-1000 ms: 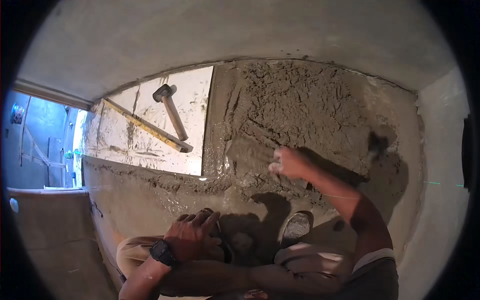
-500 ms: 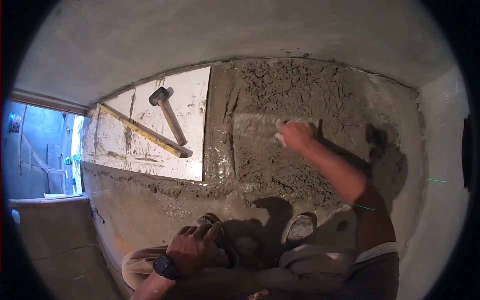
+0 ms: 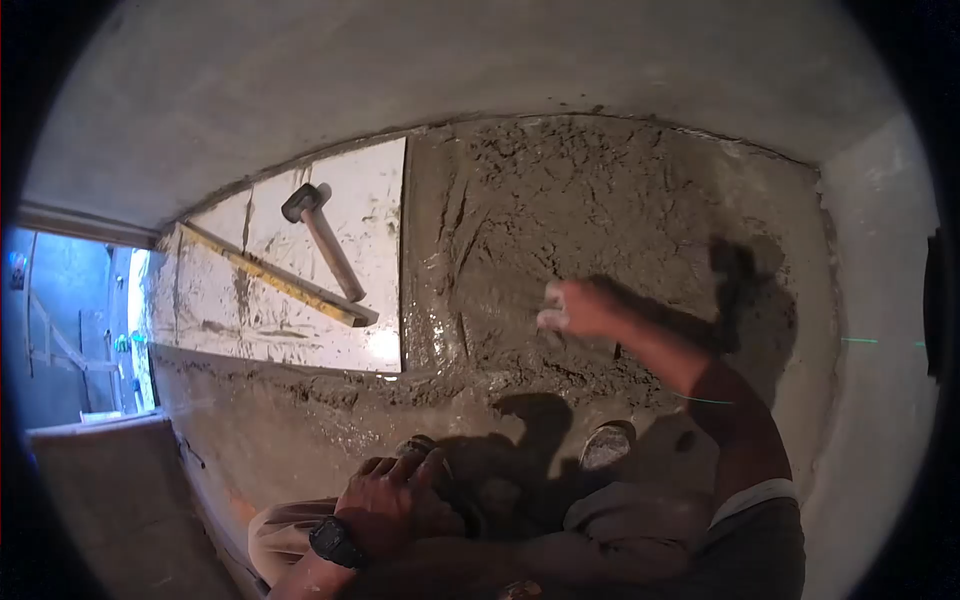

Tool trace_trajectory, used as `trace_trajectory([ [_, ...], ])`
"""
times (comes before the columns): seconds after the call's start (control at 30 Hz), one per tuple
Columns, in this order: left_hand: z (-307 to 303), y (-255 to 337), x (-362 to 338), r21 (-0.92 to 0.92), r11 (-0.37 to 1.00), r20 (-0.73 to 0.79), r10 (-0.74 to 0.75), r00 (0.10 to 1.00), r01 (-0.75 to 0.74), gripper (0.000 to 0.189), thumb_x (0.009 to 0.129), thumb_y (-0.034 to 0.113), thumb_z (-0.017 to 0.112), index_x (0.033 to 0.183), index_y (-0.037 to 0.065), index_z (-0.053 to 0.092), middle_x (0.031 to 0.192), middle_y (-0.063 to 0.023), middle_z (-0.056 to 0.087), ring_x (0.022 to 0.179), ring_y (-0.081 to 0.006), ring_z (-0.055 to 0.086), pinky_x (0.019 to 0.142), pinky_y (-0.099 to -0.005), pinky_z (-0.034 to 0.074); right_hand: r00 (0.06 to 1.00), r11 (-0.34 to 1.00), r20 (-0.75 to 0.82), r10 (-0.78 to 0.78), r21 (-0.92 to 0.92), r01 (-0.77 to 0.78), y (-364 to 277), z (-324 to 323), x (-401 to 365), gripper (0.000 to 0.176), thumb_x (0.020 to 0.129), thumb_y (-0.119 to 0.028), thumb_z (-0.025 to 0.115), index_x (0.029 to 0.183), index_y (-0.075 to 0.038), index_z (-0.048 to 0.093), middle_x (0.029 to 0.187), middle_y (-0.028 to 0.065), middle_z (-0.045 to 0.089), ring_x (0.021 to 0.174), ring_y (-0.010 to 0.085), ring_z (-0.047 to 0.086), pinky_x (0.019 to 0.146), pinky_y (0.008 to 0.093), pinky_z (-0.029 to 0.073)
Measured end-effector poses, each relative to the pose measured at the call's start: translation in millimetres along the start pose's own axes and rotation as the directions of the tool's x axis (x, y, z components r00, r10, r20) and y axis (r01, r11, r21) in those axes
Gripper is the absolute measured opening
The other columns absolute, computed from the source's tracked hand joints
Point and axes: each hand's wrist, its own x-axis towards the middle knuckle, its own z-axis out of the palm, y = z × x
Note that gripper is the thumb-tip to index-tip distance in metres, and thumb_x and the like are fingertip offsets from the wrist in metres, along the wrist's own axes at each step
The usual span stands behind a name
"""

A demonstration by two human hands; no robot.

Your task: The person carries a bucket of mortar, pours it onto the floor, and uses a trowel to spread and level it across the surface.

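Note:
My right hand [image 3: 578, 308] is closed, fingers curled, low over the wet mortar bed [image 3: 560, 220]. It seems to grip a mortar-coated trowel, whose blade is blurred and hard to tell from the mortar. My left hand [image 3: 385, 500], with a dark watch [image 3: 333, 541] on its wrist, rests over my knee with fingers extended and nothing held. To the left, a club hammer [image 3: 328, 245] with a wooden handle lies on a large white tile [image 3: 380, 230]. Beside the hammer lies a yellow spirit level [image 3: 275, 277], set diagonally.
Grey walls [image 3: 520, 60] enclose the floor at the back and right. A ridge of mortar [image 3: 330, 388] runs along the tile's near edge. My shoe [image 3: 607, 445] stands close to the bed. At the far left is a bright blue-lit opening [image 3: 80, 320].
My right hand has moved nearer to me and slightly left across the mortar, whose surface looks smoother and more smeared. My left hand stays on the knee. The view has shifted slightly.

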Motion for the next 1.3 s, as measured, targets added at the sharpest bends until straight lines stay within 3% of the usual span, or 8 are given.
trace_trajectory([
  [0.23, -8.6, -4.0, 7.5, 0.063, 0.993, -0.110, 0.108, 0.988, -0.102, 0.062, 0.091, 0.043, 0.055, 0.141, 0.011, 0.040, 0.129, -0.0151, 0.053, 0.111, -0.0311, 0.057, 0.095, -0.0422, 0.044, 0.985, 0.977, 0.021, -0.173, -0.123, 0.175, 7.2, 28.7, -19.8, 0.037, 0.085, -0.038, 0.067, 0.099, -0.005, 0.061, 0.077, 0.0189, 0.065, 0.075, 0.0401, 0.064, 0.067, 0.0492, 0.049],
  [0.37, -6.5, -3.7, -3.8, 0.072, 0.996, -0.010, 0.059, 0.998, -0.058, 0.061, 0.093, 0.042, 0.050, 0.144, 0.010, 0.037, 0.131, -0.0170, 0.052, 0.116, -0.0316, 0.054, 0.097, -0.0427, 0.042, 0.947, 0.895, -0.318, 0.042, -0.410, -0.177, 51.4, -9.8, 9.4, 0.042, 0.090, -0.039, 0.060, 0.112, -0.003, 0.056, 0.080, 0.0180, 0.066, 0.074, 0.0379, 0.065, 0.064, 0.0498, 0.049],
  [0.43, -5.4, -1.9, -9.1, 0.069, 0.996, -0.005, 0.055, 0.998, -0.054, 0.062, 0.093, 0.042, 0.049, 0.145, 0.009, 0.035, 0.131, -0.0178, 0.052, 0.117, -0.0318, 0.053, 0.098, -0.0429, 0.042, 0.842, 0.878, -0.507, 0.184, -0.300, -0.372, 74.2, -48.7, 25.3, 0.043, 0.090, -0.039, 0.062, 0.112, -0.001, 0.057, 0.083, 0.0192, 0.066, 0.076, 0.0359, 0.065, 0.065, 0.0474, 0.050],
  [0.53, -8.4, -1.5, -10.1, 0.075, 0.994, -0.034, 0.083, 0.996, -0.080, 0.064, 0.088, 0.031, 0.052, 0.146, 0.010, 0.034, 0.133, -0.0169, 0.051, 0.115, -0.0312, 0.055, 0.099, -0.0422, 0.043, 0.663, 0.952, -0.704, 0.253, 0.061, -0.298, 110.5, -77.2, 58.8, 0.043, 0.089, -0.038, 0.064, 0.111, -0.001, 0.059, 0.089, 0.0216, 0.067, 0.081, 0.0365, 0.066, 0.069, 0.0457, 0.051],
  [0.8, -35.4, -9.0, 18.6, 0.065, 0.977, -0.080, 0.208, 0.975, -0.203, 0.064, 0.086, 0.027, 0.056, 0.143, 0.008, 0.037, 0.130, -0.0178, 0.053, 0.112, -0.0320, 0.058, 0.100, -0.0421, 0.043, 0.771, 0.886, -0.464, 0.437, 0.372, -0.277, 59.2, -73.4, 133.7, 0.058, 0.084, -0.046, 0.070, 0.118, 0.000, 0.062, 0.114, 0.0186, 0.066, 0.105, 0.0307, 0.064, 0.089, 0.0386, 0.049],
  [0.87, -40.6, -7.7, 27.3, 0.043, 0.973, -0.051, 0.227, 0.972, -0.225, 0.063, 0.087, 0.031, 0.057, 0.142, 0.007, 0.038, 0.129, -0.0179, 0.053, 0.112, -0.0323, 0.058, 0.099, -0.0421, 0.044, 0.874, 0.851, -0.168, 0.457, 0.368, -0.374, 5.3, -93.9, 118.6, 0.056, 0.083, -0.047, 0.069, 0.117, -0.003, 0.062, 0.109, 0.0178, 0.067, 0.100, 0.0308, 0.065, 0.086, 0.0398, 0.049],
  [1.17, -39.4, -25.1, 22.6, -0.050, 0.973, -0.166, 0.215, 0.962, -0.226, 0.061, 0.082, 0.022, 0.065, 0.136, 0.002, 0.046, 0.122, -0.0196, 0.058, 0.110, -0.0359, 0.057, 0.095, -0.0458, 0.045, 0.998, 0.989, -0.048, 0.052, 0.139, -0.044, -36.5, -14.3, 76.8, 0.045, 0.085, -0.041, 0.067, 0.112, -0.005, 0.061, 0.088, 0.0173, 0.068, 0.085, 0.0313, 0.067, 0.075, 0.0448, 0.050],
  [1.3, -45.8, -25.5, 14.0, -0.097, 0.969, -0.222, 0.200, 0.955, -0.225, 0.065, 0.080, 0.026, 0.066, 0.136, 0.002, 0.045, 0.122, -0.0203, 0.057, 0.111, -0.0357, 0.056, 0.096, -0.0454, 0.044, 0.998, 0.960, 0.034, -0.060, -0.273, 0.067, -37.3, -5.2, 64.7, 0.038, 0.090, -0.038, 0.062, 0.109, -0.005, 0.058, 0.080, 0.0150, 0.065, 0.077, 0.0321, 0.065, 0.070, 0.0457, 0.050],
])
